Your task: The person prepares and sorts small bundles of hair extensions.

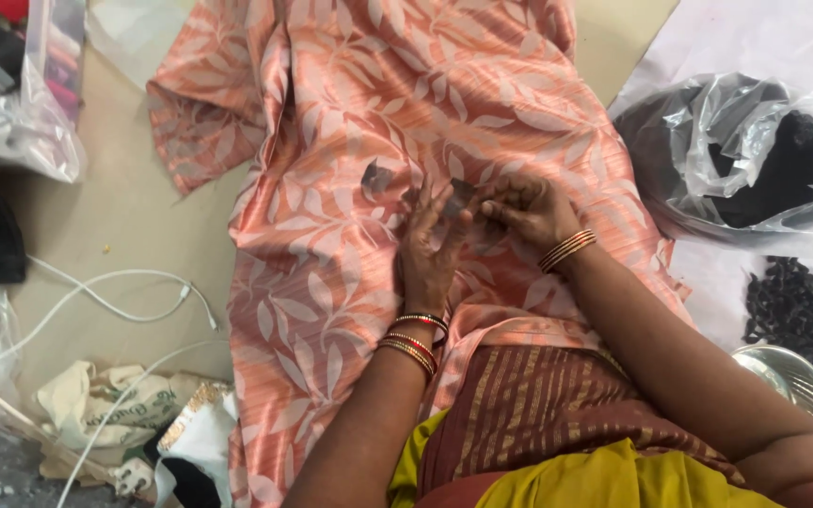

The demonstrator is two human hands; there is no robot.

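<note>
A peach-orange cloth [350, 141] with a pale leaf pattern lies spread over my lap and the floor. My left hand [430, 249] rests on it, fingers raised, touching a small dark piece [463, 191] held between both hands. My right hand [531, 212] pinches the same dark piece from the right side. Another small dark scrap [374, 177] lies on the cloth just left of my hands. Both wrists wear bangles.
A clear plastic bag [726, 150] with dark material sits at the right, above a heap of small black pieces [797, 306] and a steel bowl [788, 376]. White cables [115, 296], a printed cloth bag [96, 404] and plastic bags [21, 122] lie at the left.
</note>
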